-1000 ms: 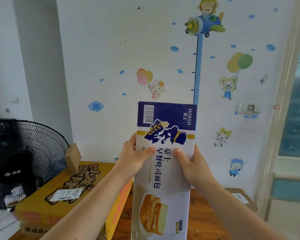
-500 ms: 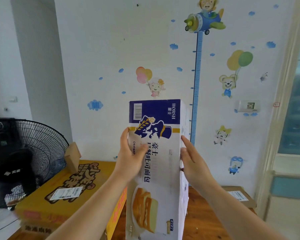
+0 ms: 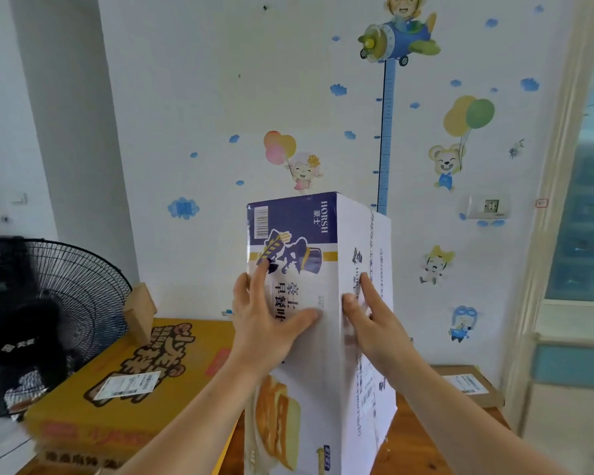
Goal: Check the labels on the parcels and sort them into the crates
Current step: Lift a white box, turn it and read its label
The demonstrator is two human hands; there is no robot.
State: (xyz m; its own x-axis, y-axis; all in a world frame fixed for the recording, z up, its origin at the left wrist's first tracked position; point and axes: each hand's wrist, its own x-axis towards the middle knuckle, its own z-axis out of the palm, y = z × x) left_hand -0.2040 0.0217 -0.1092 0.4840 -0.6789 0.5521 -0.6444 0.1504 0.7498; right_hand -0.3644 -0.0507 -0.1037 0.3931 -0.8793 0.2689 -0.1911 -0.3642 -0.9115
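A tall white and dark blue bread carton (image 3: pixel 309 365) stands upright in front of me, its printed face towards me and a white side with small print turned to the right. My left hand (image 3: pixel 264 320) lies flat on the printed face with straight fingers and the thumb stretched across. My right hand (image 3: pixel 371 320) presses with straight fingers on the white right side near the corner. A yellow carton (image 3: pixel 117 382) with a white shipping label (image 3: pixel 127 385) lies to the left. A flat brown parcel (image 3: pixel 474 389) with a label lies to the right.
The parcels rest on a wooden table (image 3: pixel 412 440). A black standing fan (image 3: pixel 66 296) is at the left, with a small brown box (image 3: pixel 139 310) beside it. The wall with cartoon stickers is close behind, and a door frame (image 3: pixel 556 234) is at the right.
The bread carton has turned about its upright axis, so its white right side now shows. Both hands went from gripping its front edges to lying flat on two faces.
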